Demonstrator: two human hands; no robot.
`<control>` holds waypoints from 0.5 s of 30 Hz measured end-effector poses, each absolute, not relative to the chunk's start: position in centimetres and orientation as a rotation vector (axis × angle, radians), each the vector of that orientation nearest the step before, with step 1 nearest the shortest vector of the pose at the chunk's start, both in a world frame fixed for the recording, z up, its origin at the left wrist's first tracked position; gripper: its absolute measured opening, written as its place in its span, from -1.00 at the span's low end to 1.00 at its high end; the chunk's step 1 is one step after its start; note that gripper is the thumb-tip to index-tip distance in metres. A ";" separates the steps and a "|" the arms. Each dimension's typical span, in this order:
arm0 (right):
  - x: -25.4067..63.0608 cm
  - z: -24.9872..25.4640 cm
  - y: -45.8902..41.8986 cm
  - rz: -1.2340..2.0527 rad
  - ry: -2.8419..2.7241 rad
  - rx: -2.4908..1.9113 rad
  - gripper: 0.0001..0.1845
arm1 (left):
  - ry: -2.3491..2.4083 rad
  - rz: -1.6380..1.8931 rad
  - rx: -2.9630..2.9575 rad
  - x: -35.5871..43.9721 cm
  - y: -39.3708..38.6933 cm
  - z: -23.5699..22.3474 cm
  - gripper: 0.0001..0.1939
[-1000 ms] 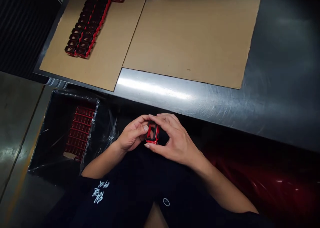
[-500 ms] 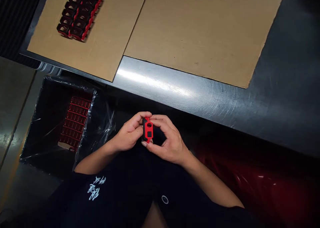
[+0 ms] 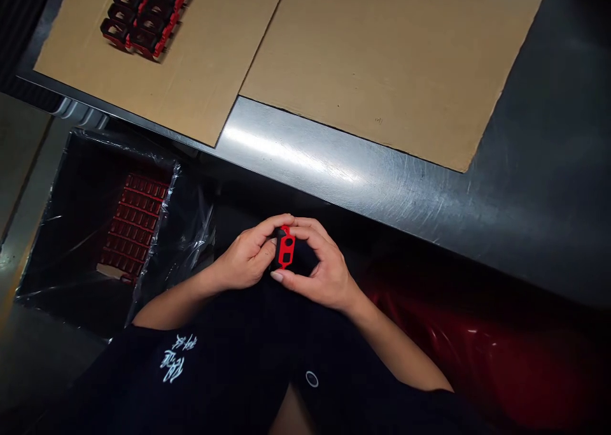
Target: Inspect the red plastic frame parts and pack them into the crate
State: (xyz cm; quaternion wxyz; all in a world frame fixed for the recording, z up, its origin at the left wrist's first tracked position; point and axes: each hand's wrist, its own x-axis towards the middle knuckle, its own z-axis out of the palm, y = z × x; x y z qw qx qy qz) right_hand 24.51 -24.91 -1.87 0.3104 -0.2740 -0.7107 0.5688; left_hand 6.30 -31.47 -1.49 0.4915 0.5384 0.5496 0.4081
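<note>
Between both hands, in front of my body, is a small red and black plastic housing (image 3: 285,249). Its red face has a round and a square opening and points toward my right hand. My left hand (image 3: 248,253) grips the black side, thumb pressed against it. With fingertips at the top and thumb at the bottom, my right hand (image 3: 328,266) pinches its two ends. Similar red and black housings (image 3: 151,24) stand in two rows on a cardboard sheet (image 3: 157,104) at the upper left.
A plastic-lined bin (image 3: 52,231) at the left holds rows of red parts (image 3: 131,228). A metal table (image 3: 382,193) with a second cardboard sheet (image 3: 382,59) spans the far side. Shiny red material (image 3: 501,358) lies at the lower right, under the table edge.
The view has shifted slightly, so the bin and the rows of housings sit further left and higher. The housing in my hands has turned a little; both hands keep their hold.
</note>
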 end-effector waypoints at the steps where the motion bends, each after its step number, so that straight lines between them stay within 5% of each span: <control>1: 24.4 -1.8 -24.9 1.524 -1.845 -0.746 -0.46 | 1.330 0.988 1.313 6.4 -31.5 -1.4 -0.51; 5: 23.8 -1.7 -24.8 1.607 -1.687 -0.905 -0.88 | 1.294 0.953 1.295 6.9 -31.6 -1.3 -0.49; 10: 23.4 -3.0 -24.4 1.811 -1.313 -1.149 -0.47 | 1.204 0.951 1.102 7.1 -32.2 -1.2 -0.53; 15: 24.3 -4.2 -24.7 1.929 -1.141 -1.189 -0.52 | 1.217 0.960 0.945 7.0 -32.3 -1.0 -0.52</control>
